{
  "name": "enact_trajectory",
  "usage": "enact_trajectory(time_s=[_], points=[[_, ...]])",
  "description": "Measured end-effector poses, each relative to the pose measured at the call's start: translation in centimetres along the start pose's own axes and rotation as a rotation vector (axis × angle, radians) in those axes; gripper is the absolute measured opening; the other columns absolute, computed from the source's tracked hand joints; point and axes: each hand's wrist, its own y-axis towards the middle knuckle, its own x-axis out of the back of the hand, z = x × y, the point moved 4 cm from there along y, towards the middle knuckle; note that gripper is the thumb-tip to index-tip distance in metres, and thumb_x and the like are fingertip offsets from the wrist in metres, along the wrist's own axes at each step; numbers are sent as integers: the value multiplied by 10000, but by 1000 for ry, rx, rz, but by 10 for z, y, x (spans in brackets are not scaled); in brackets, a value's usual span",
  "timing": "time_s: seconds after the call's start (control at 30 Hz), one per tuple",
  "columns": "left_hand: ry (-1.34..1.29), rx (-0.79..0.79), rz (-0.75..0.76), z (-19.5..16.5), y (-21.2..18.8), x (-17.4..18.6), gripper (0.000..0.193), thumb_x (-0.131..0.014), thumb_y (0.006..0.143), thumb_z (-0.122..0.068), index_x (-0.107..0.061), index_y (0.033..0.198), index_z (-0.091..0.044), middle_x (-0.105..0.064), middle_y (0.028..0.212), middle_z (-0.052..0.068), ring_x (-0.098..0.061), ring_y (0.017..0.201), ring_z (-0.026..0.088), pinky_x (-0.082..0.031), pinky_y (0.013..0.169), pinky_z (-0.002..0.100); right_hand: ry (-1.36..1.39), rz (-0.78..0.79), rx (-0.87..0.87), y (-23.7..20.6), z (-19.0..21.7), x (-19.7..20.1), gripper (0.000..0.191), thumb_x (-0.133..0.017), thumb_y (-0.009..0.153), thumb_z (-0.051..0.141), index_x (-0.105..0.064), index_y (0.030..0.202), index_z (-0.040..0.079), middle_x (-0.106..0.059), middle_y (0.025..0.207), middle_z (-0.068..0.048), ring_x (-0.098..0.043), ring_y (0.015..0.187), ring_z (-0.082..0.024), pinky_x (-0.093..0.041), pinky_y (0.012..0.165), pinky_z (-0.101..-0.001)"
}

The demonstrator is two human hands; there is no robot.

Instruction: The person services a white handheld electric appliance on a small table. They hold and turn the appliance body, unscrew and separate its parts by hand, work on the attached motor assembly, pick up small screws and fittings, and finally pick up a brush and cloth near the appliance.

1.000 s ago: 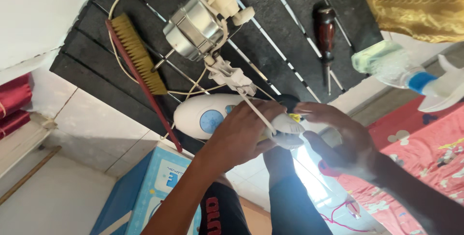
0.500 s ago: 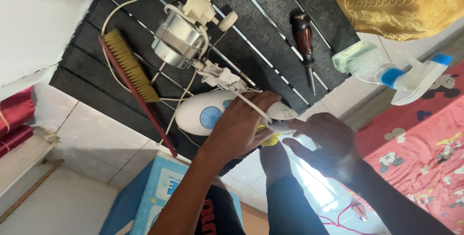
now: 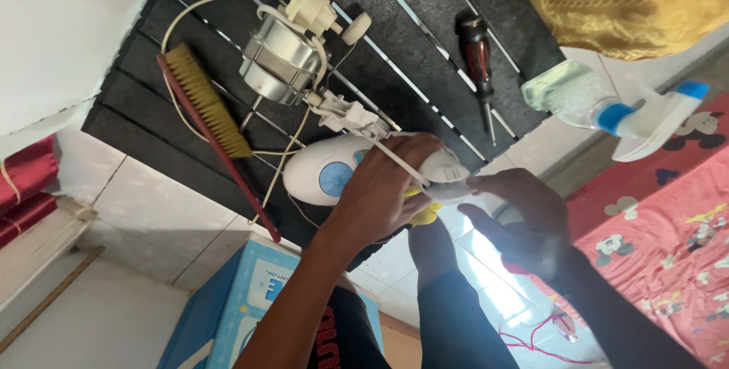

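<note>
Left hand [image 3: 380, 187] grip clamps white appliance housing [image 3: 334, 175] on black slatted mat [image 3: 425, 42]; right hand [image 3: 524, 217] grip pinches its end. Mid-disassembly, probably; next needs screwdriver [image 3: 477, 54].

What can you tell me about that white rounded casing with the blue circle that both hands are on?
The white casing looks like smooth, glossy plastic, oval, with a round blue patch on its face. It lies on the black slatted mat, wires running toward the metal motor. The left hand covers its middle; the right hand touches its far end.
</note>
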Motion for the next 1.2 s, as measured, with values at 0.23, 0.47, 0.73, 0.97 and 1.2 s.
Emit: enact_trajectory(time_s=[0.23, 0.47, 0.73, 0.97, 1.2], points=[[-1, -4, -141, -6, 10, -7, 851, -899, 665, -65, -496, 1415, -76, -562, 1432, 129, -527, 1344, 353, -391, 1151, 491, 291, -105, -178, -9, -13, -22, 607, -810, 848, 69, -496, 1366, 34, -612, 1427, -114, -620, 1318, -219, -485, 1130, -363], [13, 30, -260, -4, 14, -20, 843, -894, 680, -52, -489, 1418, -66, -558, 1461, 128, -501, 1411, 340, -375, 1181, 480, 345, -138, -198, 3, -12, -31, 595, -803, 866, 46, -547, 1404, 56, -593, 1445, -111, -615, 1279, -209, -496, 1097, -352], [31, 73, -301, 2, 6, -27, 902, -864, 710, -44, -404, 1484, 16, -503, 1470, 245, -453, 1392, 417, -383, 1160, 497, 327, -162, -154, 5, -8, -34, 610, -796, 877, 51, -538, 1429, 79, -600, 1445, -103, -626, 1267, -193, -510, 1057, -334], [260, 5, -449, -11, -54, -19, 463, -701, 972, -3, -561, 1412, 34, -630, 1382, 244, -631, 1328, 400, -525, 1126, 442, 310, -180, -146, 1, -5, -33, 605, -791, 866, 66, -540, 1416, 85, -591, 1469, -121, -616, 1288, -233, -505, 1047, -345], [24, 290, -783, 30, -60, 104, 415, -681, 1009, -91, -522, 1372, 32, -635, 1211, 182, -634, 1103, 264, -513, 959, 413, 279, -168, -173, -2, -6, -35, 615, -792, 868, 137, -531, 1424, 108, -576, 1486, -114, -607, 1310, -276, -495, 1070, -387]])
